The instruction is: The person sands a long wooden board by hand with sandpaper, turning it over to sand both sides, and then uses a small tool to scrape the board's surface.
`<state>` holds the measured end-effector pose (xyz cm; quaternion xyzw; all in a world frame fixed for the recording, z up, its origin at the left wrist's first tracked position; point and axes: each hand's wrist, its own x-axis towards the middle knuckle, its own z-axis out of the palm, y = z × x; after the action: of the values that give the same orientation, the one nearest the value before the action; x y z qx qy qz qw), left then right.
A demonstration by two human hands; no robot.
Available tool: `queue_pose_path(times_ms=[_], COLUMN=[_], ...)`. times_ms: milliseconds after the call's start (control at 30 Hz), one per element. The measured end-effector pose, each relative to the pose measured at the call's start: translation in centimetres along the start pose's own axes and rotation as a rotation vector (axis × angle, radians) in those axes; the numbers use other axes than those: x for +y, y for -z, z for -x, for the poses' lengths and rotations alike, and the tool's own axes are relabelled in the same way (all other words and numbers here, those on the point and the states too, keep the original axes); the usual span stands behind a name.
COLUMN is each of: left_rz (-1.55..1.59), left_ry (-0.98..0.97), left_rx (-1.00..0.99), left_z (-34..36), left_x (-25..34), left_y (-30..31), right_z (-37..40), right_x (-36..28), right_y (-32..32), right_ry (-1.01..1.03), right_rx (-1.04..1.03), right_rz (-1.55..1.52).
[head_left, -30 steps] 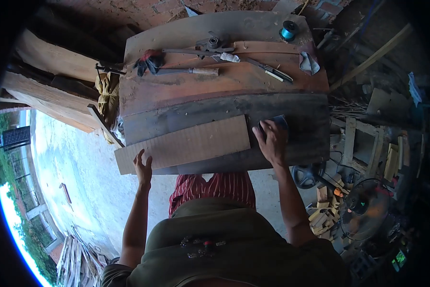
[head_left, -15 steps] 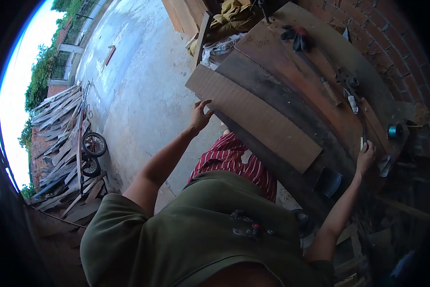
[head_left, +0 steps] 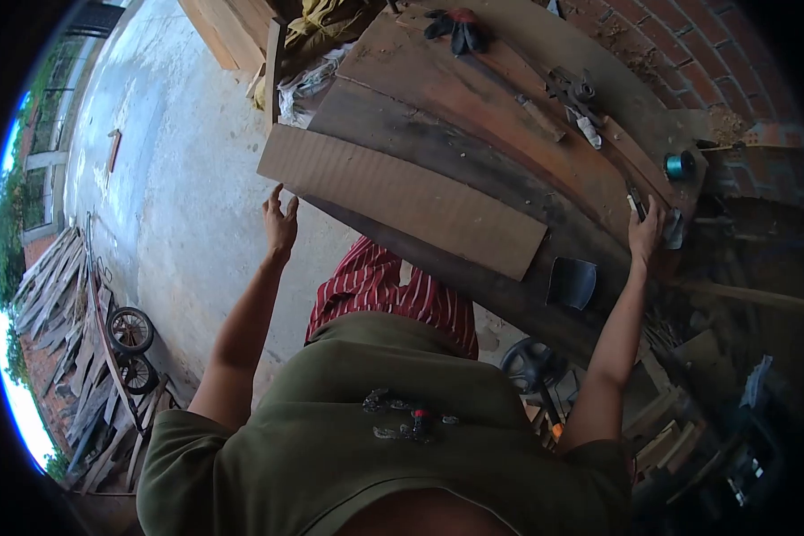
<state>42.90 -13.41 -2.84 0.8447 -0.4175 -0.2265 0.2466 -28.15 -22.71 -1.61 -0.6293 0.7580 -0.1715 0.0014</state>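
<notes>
A long strip of brown corrugated cardboard [head_left: 402, 198] lies on the dark boards of the workbench [head_left: 379, 112]. My left hand [head_left: 281, 228] is by its left end, just off the near edge, with fingers apart and nothing in them. Over at the bench's right end, my right hand [head_left: 646, 234] is closed around a small slim tool [head_left: 635, 205] with a pale part. Its exact kind is too small to tell. Nearby lie a teal spool [head_left: 679, 165] and a wooden-handled tool [head_left: 542, 119]. A curved dark piece [head_left: 572, 283] rests below the cardboard's right end.
Dark gloves with red [head_left: 456, 32] and a metal tool [head_left: 579, 94] lie farther back on the bench. A brick wall [head_left: 679, 62] stands behind it. Scrap wood [head_left: 49, 290] and two wheels [head_left: 130, 332] are off to the left, beyond the concrete floor [head_left: 183, 161].
My view has turned, so the bench appears farther left. My left hand has shifted toward the cardboard's left end, fingers still apart. More of the tool in my right hand now shows.
</notes>
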Motion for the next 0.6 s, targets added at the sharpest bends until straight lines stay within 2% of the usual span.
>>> queue_pose_path(times_ms=[67, 100, 133, 167, 200, 267, 300, 333, 367, 400, 467, 600], left_rz=[-0.007, -0.026, -0.038, -0.028, -0.101, -0.070, -0.064, -0.057, 0.000, 0.083, 0.047, -0.069], left_ry=[-0.028, -0.040, -0.055, -0.084, -0.093, -0.088, -0.076, -0.063, -0.063, -0.110, -0.036, -0.029], left_rx=[0.060, 0.101, 0.140, 0.181, 0.209, 0.201, 0.172, 0.144, 0.060, -0.068, -0.088, -0.120], left_z=[-1.7, -2.7, -4.0, -5.6, -7.0, -9.9, -11.0, -11.9, -13.0, -14.1, -14.5, -14.2], left_x=[-0.4, -0.6, -0.7, -1.3, -1.4, -2.0, -2.0, -1.7, -2.3, -3.5, -2.9, -1.8], left_y=[0.8, 1.2, 1.4, 1.5, 1.8, 1.9, 2.1, 1.8, 1.5, 1.0, -0.4, 0.1], right_z=[0.9, 1.7, 2.7, 4.6, 6.6, 10.6, 12.5, 14.3, 15.8, 15.7, 15.8, 14.7], right_x=[-2.3, -5.0, -6.2, -8.7, -11.1, -16.6, -18.3, -18.6, -19.6, -20.9, -22.9, -25.5], right_y=[0.9, 2.2, 2.6, 2.6, 2.3, 2.0, 1.2, -0.8, -1.8, -2.3, -2.8, -4.8], right_ry=[-0.025, -0.132, -0.128, -0.012, -0.068, -0.123, -0.190, -0.212, -0.175, -0.162, -0.413, -0.553], right_rx=[0.185, 0.092, -0.029, 0.003, -0.105, -0.228, -0.284, -0.283, -0.175, -0.175, -0.200, -0.160], right_rz=[0.103, 0.036, -0.082, -0.043, -0.147, -0.081, -0.153, -0.084, -0.023, -0.025, 0.005, 0.158])
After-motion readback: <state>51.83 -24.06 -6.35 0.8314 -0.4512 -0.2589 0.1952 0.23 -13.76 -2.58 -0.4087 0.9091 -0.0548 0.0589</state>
